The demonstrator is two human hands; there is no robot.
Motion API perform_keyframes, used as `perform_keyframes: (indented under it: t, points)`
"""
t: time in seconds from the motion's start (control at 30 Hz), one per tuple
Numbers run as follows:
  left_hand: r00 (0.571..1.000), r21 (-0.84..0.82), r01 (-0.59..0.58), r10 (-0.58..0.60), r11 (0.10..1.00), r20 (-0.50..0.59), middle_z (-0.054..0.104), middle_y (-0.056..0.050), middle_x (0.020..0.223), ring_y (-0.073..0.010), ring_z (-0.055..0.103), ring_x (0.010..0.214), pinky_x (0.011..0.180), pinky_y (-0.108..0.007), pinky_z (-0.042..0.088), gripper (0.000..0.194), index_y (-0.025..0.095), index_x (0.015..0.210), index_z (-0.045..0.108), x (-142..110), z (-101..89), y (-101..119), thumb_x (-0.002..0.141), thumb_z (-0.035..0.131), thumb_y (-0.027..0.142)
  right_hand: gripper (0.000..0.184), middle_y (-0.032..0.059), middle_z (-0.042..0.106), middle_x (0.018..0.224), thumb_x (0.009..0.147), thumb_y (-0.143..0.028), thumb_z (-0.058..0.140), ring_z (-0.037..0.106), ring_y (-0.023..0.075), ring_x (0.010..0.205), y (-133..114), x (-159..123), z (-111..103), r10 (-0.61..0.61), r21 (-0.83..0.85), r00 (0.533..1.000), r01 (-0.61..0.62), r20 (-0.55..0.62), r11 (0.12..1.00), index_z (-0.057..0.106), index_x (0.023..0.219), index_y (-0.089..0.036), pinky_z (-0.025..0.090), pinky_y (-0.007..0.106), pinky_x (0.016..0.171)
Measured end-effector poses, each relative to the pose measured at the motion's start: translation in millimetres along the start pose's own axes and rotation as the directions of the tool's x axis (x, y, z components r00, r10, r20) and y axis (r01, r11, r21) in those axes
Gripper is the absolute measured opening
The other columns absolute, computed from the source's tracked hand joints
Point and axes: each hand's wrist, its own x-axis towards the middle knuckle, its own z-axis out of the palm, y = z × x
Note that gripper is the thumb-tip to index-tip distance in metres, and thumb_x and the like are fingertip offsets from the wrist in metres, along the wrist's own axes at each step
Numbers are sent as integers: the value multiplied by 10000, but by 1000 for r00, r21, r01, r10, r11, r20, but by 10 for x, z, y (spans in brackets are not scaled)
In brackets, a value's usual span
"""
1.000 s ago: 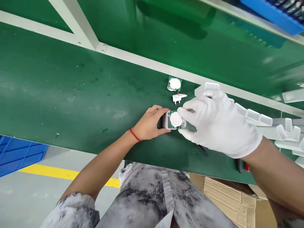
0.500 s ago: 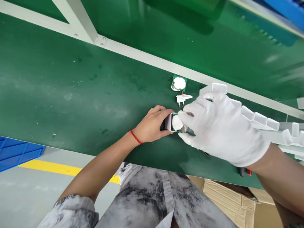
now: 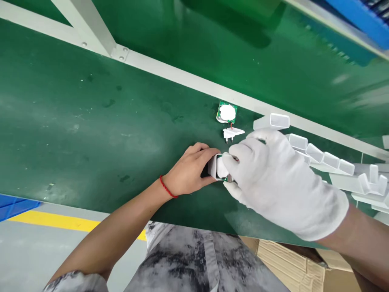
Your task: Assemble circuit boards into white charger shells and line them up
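Note:
Bare, with a red cord at the wrist, my left hand (image 3: 191, 168) grips a white plastic charger case (image 3: 212, 167) between thumb and fingers. A green circuit board with a white blob on it (image 3: 223, 168) sits partly inside the case's right end. My right hand (image 3: 270, 178), in a white glove, pinches the outer end of that board; its fingertips partly hide it. Just beyond the hands lies a white two-pin plug piece (image 3: 232, 133), joined by a red wire to a second circuit board (image 3: 227, 112) with a white blob.
Several open white cases (image 3: 314, 153) lie in a row at the right of the green table (image 3: 91, 134). A pale metal frame bar (image 3: 182, 79) runs behind them. Below the table edge are a cardboard box (image 3: 291, 261) and a blue crate (image 3: 18, 206).
My right hand has pushed the board further left, deeper into the case. The view has shifted slightly, so the table things appear lower.

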Motion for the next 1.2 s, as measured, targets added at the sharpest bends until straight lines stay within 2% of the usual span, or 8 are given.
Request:
perform_keyframes:
  t: [0.3, 0.43, 0.57, 0.67, 0.77, 0.87, 0.97, 1.2]
  points:
    - [995, -8, -58, 57, 998, -79, 683, -108, 1161, -295, 570, 1150, 925, -427, 520, 468, 158, 1252, 528, -2, 17, -8, 810, 680, 160, 307, 64, 442, 570, 745, -10, 407, 535, 222, 588, -57, 97, -43, -17, 188, 998, 29, -64, 982, 523, 547, -212, 515, 465, 769]
    - [993, -8, -85, 84, 996, -89, 693, -108, 1121, -301, 575, 1114, 905, -427, 519, 420, 151, 1208, 548, -5, 34, -29, 816, 694, 181, 222, 65, 507, 606, 802, -155, 513, 574, 242, 633, -29, 230, -62, -57, 141, 998, 56, 3, 988, 593, 609, -229, 540, 504, 824]
    - [994, -5, -87, 87, 996, -73, 684, -118, 1140, -315, 570, 1154, 933, -442, 511, 419, 157, 1207, 532, -8, 39, -32, 824, 695, 203, 331, 75, 665, 914, 902, -500, 540, 653, 254, 819, 145, 78, -20, 91, 429, 961, 31, -261, 903, 652, 1042, -222, 537, 531, 933]
    - [996, -16, -67, 66, 998, -53, 668, -141, 1219, -324, 560, 1183, 962, -463, 505, 582, 134, 1328, 449, -14, 19, -15, 816, 712, 216, 351, 78, 700, 947, 957, -451, 550, 687, 207, 783, 107, -230, 123, 454, 661, 821, -130, -346, 739, 597, 1235, -241, 566, 339, 621]
    - [997, -76, -57, 52, 996, -65, 631, -153, 1293, -331, 556, 1200, 1019, -498, 480, 750, 140, 1408, 375, -24, -13, 28, 794, 763, 325, 336, 23, 684, 758, 967, -468, 540, 671, 166, 629, -200, -470, 305, 683, 767, 721, -370, -119, 524, 642, 1181, -230, 474, 259, 451]
    - [992, -155, 2, -21, 988, -122, 572, -157, 1361, -311, 563, 1225, 1055, -472, 474, 757, 170, 1418, 386, -10, -50, 123, 808, 754, 426, 350, -26, 660, 667, 954, -460, 552, 601, 119, 497, -576, -514, 430, 693, 807, 716, -456, 82, 375, 657, 1176, -211, 486, 250, 478]
    - [982, -137, 59, -82, 989, -169, 582, -137, 1318, -276, 589, 1194, 1010, -411, 510, 586, 187, 1380, 470, 77, -88, 259, 877, 675, 407, 432, -27, 690, 689, 914, -472, 578, 620, 122, 503, -787, -435, 500, 665, 874, 686, -475, 295, 102, 602, 1237, -186, 529, 254, 543]
    - [974, -146, 31, -63, 989, -219, 679, -47, 956, -158, 628, 728, 689, -288, 523, 272, 176, 1060, 684, 306, -63, 369, 862, 695, 363, 605, 2, 674, 676, 883, -672, 508, 650, 166, 506, -786, -256, 616, 453, 812, 674, -457, 583, -364, 511, 1208, -162, 525, 280, 523]
